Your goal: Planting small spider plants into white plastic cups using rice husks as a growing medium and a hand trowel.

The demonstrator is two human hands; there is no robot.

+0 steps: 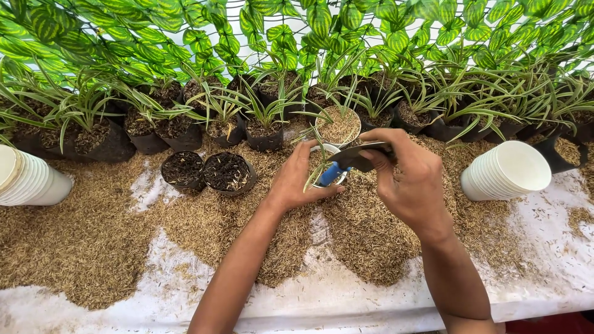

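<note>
Above the husk heap, left hand (296,179) clasping white cup (327,162), right hand (408,179) clenching blue-handled trowel (349,162).

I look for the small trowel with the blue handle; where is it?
Head view, centre: the trowel is in the right hand, over the white cup held by the left hand.

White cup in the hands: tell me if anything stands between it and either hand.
Nothing visible does. The left hand already grips the white cup from its left side, and the right hand holds a blue-handled trowel right over the cup's mouth. A green leaf hangs over the cup's rim.
</note>
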